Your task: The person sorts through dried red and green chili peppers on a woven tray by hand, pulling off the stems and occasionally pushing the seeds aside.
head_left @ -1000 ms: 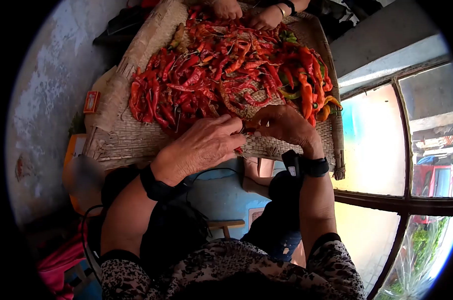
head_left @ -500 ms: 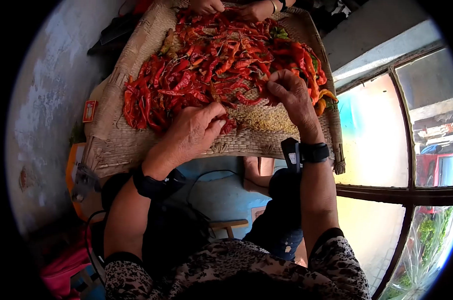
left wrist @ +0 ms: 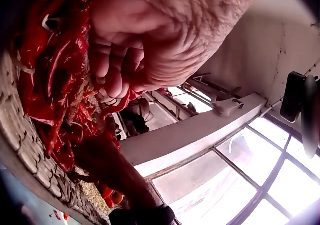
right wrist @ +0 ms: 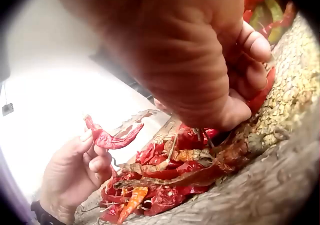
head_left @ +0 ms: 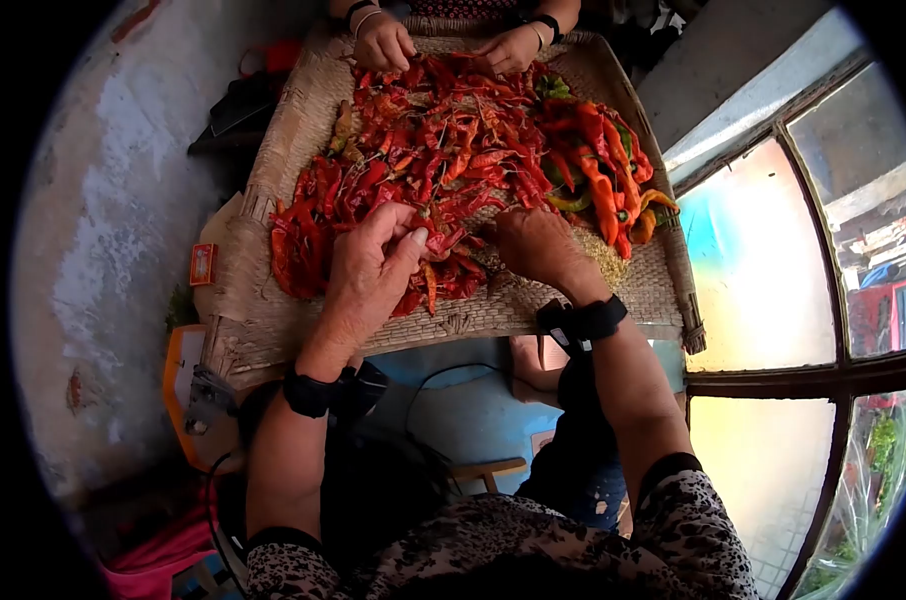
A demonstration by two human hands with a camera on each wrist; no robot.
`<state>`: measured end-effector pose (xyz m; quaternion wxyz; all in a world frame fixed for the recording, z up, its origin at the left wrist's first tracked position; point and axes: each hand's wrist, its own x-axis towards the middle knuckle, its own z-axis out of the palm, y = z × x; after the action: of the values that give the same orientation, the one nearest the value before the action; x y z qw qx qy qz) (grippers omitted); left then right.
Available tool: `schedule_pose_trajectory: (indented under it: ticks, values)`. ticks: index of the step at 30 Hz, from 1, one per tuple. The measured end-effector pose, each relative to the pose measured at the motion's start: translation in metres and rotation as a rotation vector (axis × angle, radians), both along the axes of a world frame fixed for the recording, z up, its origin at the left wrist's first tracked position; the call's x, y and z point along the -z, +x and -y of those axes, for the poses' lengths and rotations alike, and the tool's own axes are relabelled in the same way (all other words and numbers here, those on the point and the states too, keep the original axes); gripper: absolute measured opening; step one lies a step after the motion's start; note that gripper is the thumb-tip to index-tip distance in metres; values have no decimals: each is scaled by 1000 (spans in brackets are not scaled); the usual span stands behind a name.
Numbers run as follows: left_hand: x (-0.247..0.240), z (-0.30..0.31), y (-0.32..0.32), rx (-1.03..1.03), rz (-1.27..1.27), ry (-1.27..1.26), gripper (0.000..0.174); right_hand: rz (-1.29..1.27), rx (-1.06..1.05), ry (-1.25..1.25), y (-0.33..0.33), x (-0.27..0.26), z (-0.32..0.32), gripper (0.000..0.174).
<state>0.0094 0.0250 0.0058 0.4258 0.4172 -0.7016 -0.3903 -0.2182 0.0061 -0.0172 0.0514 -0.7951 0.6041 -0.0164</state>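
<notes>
My left hand (head_left: 368,270) pinches a wrinkled dried red chili pepper (right wrist: 117,139) between thumb and fingers, close above the heap of red chilies (head_left: 403,150). In the right wrist view, the curved chili stands out from the fingertips. My right hand (head_left: 543,245) is low at the near side of the heap, back of the hand up, fingers curled down. A red chili (right wrist: 262,92) lies right at its fingertips in the right wrist view; I cannot tell whether they grip it. Pale seeds (head_left: 603,262) lie on the woven tray (head_left: 273,335) beside that hand.
Across the tray, another person's hands (head_left: 513,48) work at the heap's far edge. Fresher, smoother peppers (head_left: 608,175) lie at the right. A small red box (head_left: 203,264) sits left of the tray. A window (head_left: 758,270) stands at the right, a bare wall (head_left: 103,230) at the left.
My right hand went out to the peppers on the right, then came back left and down to the near side. The left hand lifted forward with a chili in its fingers.
</notes>
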Motion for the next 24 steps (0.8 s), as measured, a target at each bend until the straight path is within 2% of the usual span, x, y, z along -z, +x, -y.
schedule_pose_trajectory:
  ticks: [3, 5, 7, 9, 11, 12, 13, 15, 18, 19, 22, 23, 24]
  values:
    - [-1, 2, 5, -26, -110, 35, 18, 31, -42, 16, -18, -16, 0, 16]
    - [-2, 2, 6, -33, -154, 60, 18, 608, 18, -14, -32, -33, 0, 16]
    - [-3, 0, 5, -21, -134, 71, 18, 918, 200, -356, -40, -28, 15, 27]
    - [-2, -1, 2, -18, -131, 70, 18, 858, 295, -533, -42, -24, 26, 37]
    - [1, 1, -2, -16, -126, 63, 18, 657, 240, -436, -32, -20, 36, 42]
    - [4, 2, -4, -12, -135, 67, 19, 530, -38, -603, -31, 5, 47, 44]
    - [3, 3, -5, -9, -144, 68, 19, 407, -69, -426, -17, -10, 42, 46]
    - [-2, 5, -8, -33, -166, 61, 19, 278, -138, -375, 7, -4, 55, 50]
    - [-6, 8, -9, -67, -163, 78, 19, 1, -189, -288, 41, -3, 78, 71]
    - [-6, 8, -9, -67, -162, 71, 19, 1, -190, -295, 45, -5, 87, 71]
    - [-8, 8, -8, -69, -188, 86, 18, -57, -148, 38, 57, -18, 112, 76]
    - [-10, 9, -8, -72, -188, 80, 18, -57, -152, 32, 60, -19, 121, 76]
    - [-11, 9, -7, -79, -209, 91, 18, -64, -150, 41, 64, -18, 129, 69]
